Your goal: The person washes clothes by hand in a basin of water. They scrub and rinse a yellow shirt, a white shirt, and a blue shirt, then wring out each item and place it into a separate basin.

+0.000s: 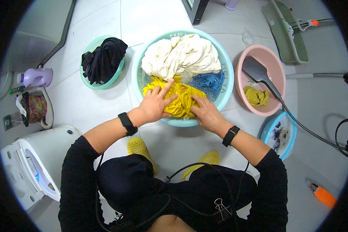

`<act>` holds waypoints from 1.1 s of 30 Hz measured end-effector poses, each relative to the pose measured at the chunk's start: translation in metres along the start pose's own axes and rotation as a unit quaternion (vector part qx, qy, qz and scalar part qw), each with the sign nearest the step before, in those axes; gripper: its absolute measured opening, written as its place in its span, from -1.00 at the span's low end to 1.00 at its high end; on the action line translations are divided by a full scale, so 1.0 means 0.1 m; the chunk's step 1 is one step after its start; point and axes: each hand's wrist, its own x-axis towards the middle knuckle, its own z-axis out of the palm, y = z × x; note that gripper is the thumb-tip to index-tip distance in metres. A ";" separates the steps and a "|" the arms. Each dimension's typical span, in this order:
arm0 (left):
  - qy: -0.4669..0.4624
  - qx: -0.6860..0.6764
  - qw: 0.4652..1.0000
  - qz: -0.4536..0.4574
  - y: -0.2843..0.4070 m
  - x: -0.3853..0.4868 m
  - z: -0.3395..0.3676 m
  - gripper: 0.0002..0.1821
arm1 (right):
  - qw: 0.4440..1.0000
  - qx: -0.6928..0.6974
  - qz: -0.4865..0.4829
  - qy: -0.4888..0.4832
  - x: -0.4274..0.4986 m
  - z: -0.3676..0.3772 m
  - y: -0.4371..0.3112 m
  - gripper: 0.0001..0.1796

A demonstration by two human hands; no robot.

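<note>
A large light-blue plastic basin (227, 66) of water stands on the floor before me. Bunched yellow cloth (178, 105) lies at its near side, wet and shiny. My left hand (155, 101) rests palm down on this cloth, fingers spread. At the cloth's right edge, my right hand (207, 113) has its thumb and fingers bent around a fold. Behind it a heap of white cloth (185, 56) rises above the water. Blue cloth (210, 82) sits partly under water at the right. What lies beneath the yellow cloth is hidden.
Left stands a green basin (88, 79) with black cloth (105, 61). A pink basin (240, 100) at right holds a grey shower head (256, 69) and mustard cloth (256, 96). Nearby are a soapy blue basin (293, 127), a toilet (46, 150) and a purple jug (39, 77).
</note>
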 end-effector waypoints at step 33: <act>-0.025 -0.088 0.995 -0.038 -0.43 0.26 0.09 -0.43 | 0.987 -0.052 -0.103 0.111 0.27 -0.09 0.00 -0.43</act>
